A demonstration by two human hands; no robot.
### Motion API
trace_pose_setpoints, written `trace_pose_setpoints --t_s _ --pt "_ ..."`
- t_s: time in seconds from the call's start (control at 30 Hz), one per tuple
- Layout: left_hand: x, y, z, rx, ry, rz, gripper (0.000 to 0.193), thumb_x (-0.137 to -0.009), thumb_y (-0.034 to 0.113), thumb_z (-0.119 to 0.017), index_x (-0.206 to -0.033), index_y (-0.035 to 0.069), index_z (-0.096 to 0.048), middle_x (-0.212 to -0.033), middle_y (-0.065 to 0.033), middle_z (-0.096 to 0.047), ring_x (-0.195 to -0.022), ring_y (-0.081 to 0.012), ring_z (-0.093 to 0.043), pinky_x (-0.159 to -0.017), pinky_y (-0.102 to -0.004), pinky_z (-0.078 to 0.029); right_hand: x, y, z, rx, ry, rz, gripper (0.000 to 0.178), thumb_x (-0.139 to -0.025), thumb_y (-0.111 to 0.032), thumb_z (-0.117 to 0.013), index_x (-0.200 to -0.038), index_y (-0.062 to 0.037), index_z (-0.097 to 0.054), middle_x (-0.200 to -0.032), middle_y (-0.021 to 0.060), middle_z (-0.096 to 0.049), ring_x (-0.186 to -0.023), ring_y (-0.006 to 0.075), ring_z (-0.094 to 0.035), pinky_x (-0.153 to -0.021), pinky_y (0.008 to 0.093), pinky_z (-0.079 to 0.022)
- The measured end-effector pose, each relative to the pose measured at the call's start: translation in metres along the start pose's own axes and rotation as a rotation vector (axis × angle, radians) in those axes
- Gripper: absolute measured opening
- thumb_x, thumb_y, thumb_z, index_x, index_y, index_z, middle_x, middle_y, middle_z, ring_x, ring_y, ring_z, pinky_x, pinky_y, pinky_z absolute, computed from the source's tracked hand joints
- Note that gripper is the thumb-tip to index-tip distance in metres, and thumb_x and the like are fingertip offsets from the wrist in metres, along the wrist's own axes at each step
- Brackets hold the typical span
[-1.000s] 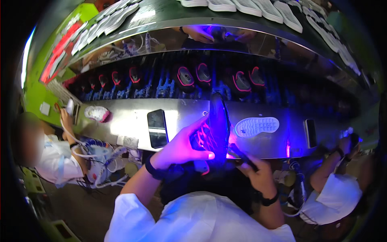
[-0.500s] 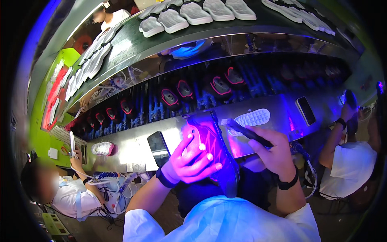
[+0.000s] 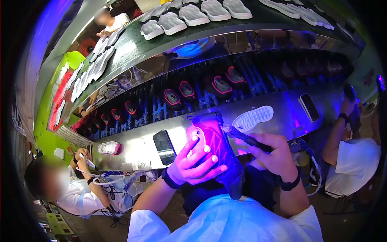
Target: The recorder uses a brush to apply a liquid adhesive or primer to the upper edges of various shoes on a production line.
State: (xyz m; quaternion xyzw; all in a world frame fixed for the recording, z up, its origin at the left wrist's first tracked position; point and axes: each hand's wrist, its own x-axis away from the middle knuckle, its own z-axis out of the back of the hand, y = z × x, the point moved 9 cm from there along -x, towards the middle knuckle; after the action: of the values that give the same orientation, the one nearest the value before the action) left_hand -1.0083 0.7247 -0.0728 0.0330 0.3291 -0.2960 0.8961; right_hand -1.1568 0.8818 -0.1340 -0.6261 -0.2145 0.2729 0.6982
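Left hand (image 3: 193, 165) grips the dark mesh shoe upper (image 3: 217, 151) above the lap, fingers wrapped round it; right hand (image 3: 274, 155) clasps a black pen-like tool (image 3: 246, 139) at its collar, seemingly mid-application; steady tracing needed.

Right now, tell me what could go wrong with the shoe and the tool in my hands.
The left hand holds the shoe in the air, so it might slip and fall. The right hand presses a dark tool at the shoe's edge; its tip could slide toward the left fingers. The phone lies close below.
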Motion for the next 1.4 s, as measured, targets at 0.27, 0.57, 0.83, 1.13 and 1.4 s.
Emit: trace_pose_setpoints --t_s 0.27,0.57,0.83,1.13,1.4 --pt "-0.004 0.005 -0.014 0.061 -0.001 0.007 0.048 -0.079 0.015 -0.081 -0.123 0.032 -0.072 -0.121 -0.0005 -0.059 -0.118 -0.0272 -0.059 -0.103 -0.0581 -0.056 -0.005 -0.001 0.015 0.032 0.082 0.004 0.035 -0.087 -0.007 -0.076 -0.121 -0.0021 -0.072 -0.088 0.0073 -0.072 -0.078 0.0137 -0.066 -0.072 0.0292 -0.051" --pt "0.022 -0.116 -0.038 0.124 -0.385 0.361 0.060 -0.075 0.012 -0.073 -0.134 0.018 -0.065 -0.117 -0.0093 -0.065 -0.107 -0.0319 -0.065 -0.088 -0.0430 -0.057 0.019 0.087 0.026 0.117 -0.024 -0.180 0.041 -0.090 -0.002 -0.070 -0.129 0.0052 -0.063 -0.101 0.0063 -0.070 -0.078 0.0109 -0.063 -0.072 0.0270 -0.052" --pt "0.231 -0.367 -0.020 -0.186 -0.598 1.613 0.056 -0.073 0.045 -0.082 -0.108 0.003 -0.074 -0.103 -0.0205 -0.074 -0.095 -0.0344 -0.073 -0.086 -0.0432 -0.058 0.080 0.172 0.054 -0.099 0.169 -0.572 0.051 -0.096 -0.004 -0.061 -0.145 0.0008 -0.045 -0.099 0.0067 -0.065 -0.064 0.0063 -0.054 -0.049 0.0193 -0.039" --pt "0.320 -0.446 -0.103 -0.410 -0.740 1.583 0.046 -0.094 0.045 -0.055 -0.125 0.013 -0.068 -0.125 -0.0154 -0.070 -0.108 -0.0353 -0.070 -0.089 -0.0506 -0.055 0.062 0.159 0.041 -0.004 0.238 -0.627 0.045 -0.098 -0.003 -0.056 -0.143 -0.0018 -0.048 -0.102 0.0078 -0.068 -0.067 0.0071 -0.058 -0.050 0.0194 -0.041" --pt "0.217 -0.374 -0.172 -0.218 -0.529 1.497 0.040 -0.085 0.032 -0.062 -0.111 0.003 -0.072 -0.109 -0.0263 -0.069 -0.099 -0.0402 -0.071 -0.084 -0.0449 -0.059 0.048 0.184 0.022 -0.103 0.223 -0.601 0.046 -0.098 -0.002 -0.059 -0.143 -0.0010 -0.048 -0.100 0.0075 -0.069 -0.063 0.0046 -0.054 -0.050 0.0192 -0.041"
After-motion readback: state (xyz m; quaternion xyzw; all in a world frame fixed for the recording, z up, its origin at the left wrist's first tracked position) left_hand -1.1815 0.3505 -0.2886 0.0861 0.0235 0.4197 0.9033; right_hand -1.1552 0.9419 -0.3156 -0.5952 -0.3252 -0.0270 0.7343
